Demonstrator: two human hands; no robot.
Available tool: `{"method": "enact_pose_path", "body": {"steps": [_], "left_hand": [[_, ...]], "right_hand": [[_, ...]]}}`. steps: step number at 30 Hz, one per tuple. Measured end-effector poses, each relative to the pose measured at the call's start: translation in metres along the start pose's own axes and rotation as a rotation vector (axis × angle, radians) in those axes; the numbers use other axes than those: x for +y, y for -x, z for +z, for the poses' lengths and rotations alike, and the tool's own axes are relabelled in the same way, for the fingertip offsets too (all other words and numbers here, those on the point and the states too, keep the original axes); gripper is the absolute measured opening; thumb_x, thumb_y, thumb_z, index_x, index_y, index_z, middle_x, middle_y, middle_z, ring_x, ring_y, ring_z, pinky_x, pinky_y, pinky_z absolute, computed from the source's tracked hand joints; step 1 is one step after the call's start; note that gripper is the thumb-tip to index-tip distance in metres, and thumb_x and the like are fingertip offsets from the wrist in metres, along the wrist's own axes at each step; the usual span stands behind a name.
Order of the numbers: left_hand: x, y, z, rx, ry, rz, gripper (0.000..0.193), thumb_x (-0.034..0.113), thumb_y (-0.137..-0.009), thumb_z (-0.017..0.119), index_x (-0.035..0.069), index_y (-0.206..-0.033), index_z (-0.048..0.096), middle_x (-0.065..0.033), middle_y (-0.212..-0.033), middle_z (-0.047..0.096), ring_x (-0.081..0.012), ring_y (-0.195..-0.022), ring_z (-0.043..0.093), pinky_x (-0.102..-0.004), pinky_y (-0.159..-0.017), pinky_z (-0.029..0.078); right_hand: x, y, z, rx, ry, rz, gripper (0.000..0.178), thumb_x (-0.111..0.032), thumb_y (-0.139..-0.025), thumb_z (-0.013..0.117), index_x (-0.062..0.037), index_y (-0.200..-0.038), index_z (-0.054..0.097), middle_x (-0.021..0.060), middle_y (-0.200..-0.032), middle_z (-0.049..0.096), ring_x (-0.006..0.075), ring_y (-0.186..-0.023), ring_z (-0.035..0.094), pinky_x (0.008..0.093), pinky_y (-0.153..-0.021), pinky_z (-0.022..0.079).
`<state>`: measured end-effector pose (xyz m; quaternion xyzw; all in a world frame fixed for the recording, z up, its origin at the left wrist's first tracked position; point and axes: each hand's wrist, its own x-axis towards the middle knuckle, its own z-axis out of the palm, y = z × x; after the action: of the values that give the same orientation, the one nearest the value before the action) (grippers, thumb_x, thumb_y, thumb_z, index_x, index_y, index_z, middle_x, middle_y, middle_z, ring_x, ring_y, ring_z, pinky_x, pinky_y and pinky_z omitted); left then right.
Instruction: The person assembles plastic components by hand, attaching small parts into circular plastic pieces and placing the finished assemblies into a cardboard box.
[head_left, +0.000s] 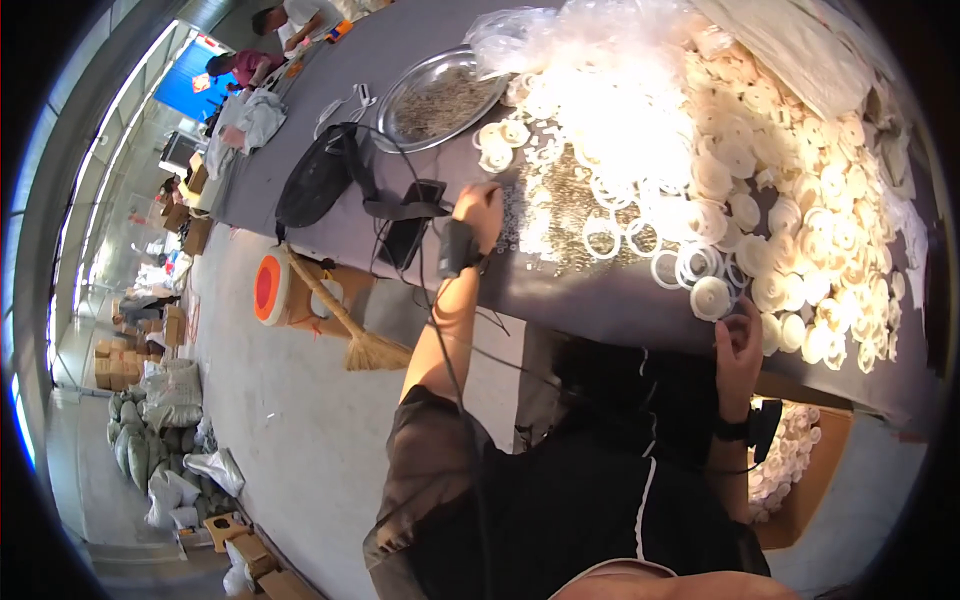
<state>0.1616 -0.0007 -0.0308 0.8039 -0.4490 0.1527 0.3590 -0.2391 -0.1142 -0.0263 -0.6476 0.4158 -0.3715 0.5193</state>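
Observation:
My left hand (480,216) rests on the grey-covered table beside a patch of small rings (511,222). Its fingers are curled together, and whatever they may hold is too small to make out. At the table's near edge is my right hand (738,350), thumb and fingers apart, just below a round white plastic part (710,298). White hoop-shaped rings (602,238) lie near that part. Between the hands spreads a pile of small metal pieces (570,215). A large heap of white round plastic parts (800,260) covers the right side; glare washes out its middle.
A metal tray (440,98) of small pieces stands at the far left of the table. Nearer are a black bag (318,178) and a dark phone-like device (410,225) with cables. A broom (375,350) leans below; a cardboard box (825,470) of white parts stands at right.

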Motion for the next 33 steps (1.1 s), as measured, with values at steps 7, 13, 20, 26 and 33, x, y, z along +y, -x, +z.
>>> {"method": "enact_pose_path", "body": {"steps": [7, 13, 20, 26, 33], "left_hand": [[-0.005, -0.023, 0.084, -0.094, -0.389, -0.164, 0.009, 0.013, -0.069, 0.056, 0.005, -0.066, 0.061, -0.0147, -0.066, 0.060, -0.0294, -0.063, 0.061, -0.0396, -0.058, 0.048], [-0.010, -0.012, 0.046, -0.199, -0.343, -0.196, 0.019, 0.005, -0.065, 0.056, -0.006, -0.081, 0.060, -0.0219, -0.078, 0.060, -0.0357, -0.074, 0.061, -0.0389, -0.064, 0.050], [0.007, -0.007, 0.023, 0.043, -0.067, -0.148, 0.010, 0.005, -0.068, 0.055, 0.001, -0.076, 0.057, -0.0199, -0.076, 0.059, -0.0362, -0.070, 0.059, -0.0410, -0.062, 0.048], [0.032, 0.003, 0.016, 0.185, 0.252, -0.094, 0.009, 0.005, -0.070, 0.057, 0.001, -0.079, 0.057, -0.0171, -0.078, 0.059, -0.0341, -0.074, 0.058, -0.0384, -0.066, 0.047], [0.074, 0.029, 0.006, 0.034, 0.559, -0.127, 0.005, 0.005, -0.076, 0.061, 0.002, -0.080, 0.063, -0.0097, -0.083, 0.061, -0.0191, -0.074, 0.059, -0.0287, -0.067, 0.047]], "right_hand": [[0.039, -0.003, -0.026, 0.026, 0.133, -0.122, 0.037, -0.013, -0.088, 0.052, -0.0008, -0.122, 0.047, 0.0119, -0.106, 0.056, 0.0137, -0.086, 0.054, 0.0234, -0.069, 0.043], [0.033, -0.002, -0.016, -0.070, 0.169, -0.046, 0.031, -0.012, -0.090, 0.049, -0.0005, -0.119, 0.050, 0.0094, -0.114, 0.055, 0.0124, -0.084, 0.054, 0.0223, -0.063, 0.041], [0.040, -0.003, -0.011, -0.011, 0.134, -0.121, 0.030, -0.014, -0.091, 0.048, 0.0009, -0.118, 0.051, 0.0093, -0.113, 0.056, 0.0124, -0.082, 0.054, 0.0226, -0.062, 0.041], [0.041, -0.004, -0.014, -0.021, 0.119, -0.139, 0.030, -0.015, -0.091, 0.048, 0.0008, -0.117, 0.051, 0.0091, -0.114, 0.056, 0.0129, -0.084, 0.054, 0.0230, -0.063, 0.041], [0.040, -0.002, -0.018, -0.047, 0.118, -0.127, 0.031, -0.016, -0.091, 0.048, 0.0007, -0.117, 0.052, 0.0090, -0.114, 0.056, 0.0137, -0.084, 0.054, 0.0233, -0.064, 0.041]]}}
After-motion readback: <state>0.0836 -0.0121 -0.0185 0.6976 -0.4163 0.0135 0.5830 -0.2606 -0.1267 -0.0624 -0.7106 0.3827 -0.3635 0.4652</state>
